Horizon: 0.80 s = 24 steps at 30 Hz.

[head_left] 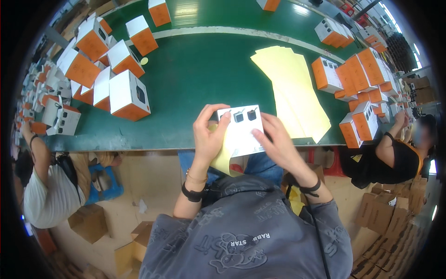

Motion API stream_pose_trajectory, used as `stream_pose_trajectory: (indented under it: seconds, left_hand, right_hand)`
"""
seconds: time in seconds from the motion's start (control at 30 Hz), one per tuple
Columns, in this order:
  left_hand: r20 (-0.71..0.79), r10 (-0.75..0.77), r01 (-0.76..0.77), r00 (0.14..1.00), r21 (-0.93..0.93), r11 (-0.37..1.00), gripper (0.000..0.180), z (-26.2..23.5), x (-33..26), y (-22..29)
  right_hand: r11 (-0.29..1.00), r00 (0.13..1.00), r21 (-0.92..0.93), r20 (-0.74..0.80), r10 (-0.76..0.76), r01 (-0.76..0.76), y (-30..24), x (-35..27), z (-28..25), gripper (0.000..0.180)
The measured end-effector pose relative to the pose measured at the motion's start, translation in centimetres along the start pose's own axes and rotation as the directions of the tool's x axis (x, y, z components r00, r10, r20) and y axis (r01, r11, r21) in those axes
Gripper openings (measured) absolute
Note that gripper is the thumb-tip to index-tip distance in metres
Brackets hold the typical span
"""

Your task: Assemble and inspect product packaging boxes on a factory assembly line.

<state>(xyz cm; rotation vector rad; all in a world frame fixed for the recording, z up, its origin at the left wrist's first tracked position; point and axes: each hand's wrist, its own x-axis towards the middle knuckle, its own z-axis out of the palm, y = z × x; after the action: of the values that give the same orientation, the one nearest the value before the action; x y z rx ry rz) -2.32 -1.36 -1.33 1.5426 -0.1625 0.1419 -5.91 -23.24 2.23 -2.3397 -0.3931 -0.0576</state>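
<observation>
Between my hands, just over the near edge of the green table, is a small white carton with pictures of dark devices on its upper face. My left hand grips its left side, and a curled yellow paper sheet hangs from the same hand. My right hand holds the carton's right side, thumb pressed on the printed face. Beyond my right hand, several overlapping yellow sheets lie on the table.
Orange-and-white cartons crowd the table's left, and more cartons are stacked on the right. A small yellow round piece lies by the left group. Other people sit left and right. Brown boxes stand on the floor.
</observation>
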Motion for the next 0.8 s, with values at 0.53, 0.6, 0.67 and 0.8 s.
stream_pose_trajectory:
  seconds: [0.53, 0.6, 0.67, 0.8]
  left_hand:
    - [-0.118, 0.561, -0.552, 0.819, 0.101, 0.827, 0.026, -2.3, -1.8, 2.6]
    - [-0.101, 0.592, -0.576, 0.800, 0.149, 0.804, 0.025, -2.6, -1.6, 2.8]
    - [-0.082, 0.627, -0.604, 0.775, 0.195, 0.773, 0.023, -2.8, -1.1, 3.2]
    - [-0.005, 0.576, -0.536, 0.817, 0.362, 0.763, 0.025, -2.7, -0.1, 4.1]
  right_hand:
    - [0.703, 0.990, 0.710, 0.121, -0.073, -0.035, -1.9, 2.9, 0.4, 0.118]
    - [0.706, 0.990, 0.707, 0.126, -0.067, -0.042, -1.9, 3.2, 0.3, 0.116]
    - [0.711, 0.990, 0.703, 0.125, -0.066, -0.041, -2.0, 3.6, 0.2, 0.115]
    - [0.599, 0.980, 0.777, 0.183, 0.079, -0.193, -1.9, 3.9, -0.6, 0.106]
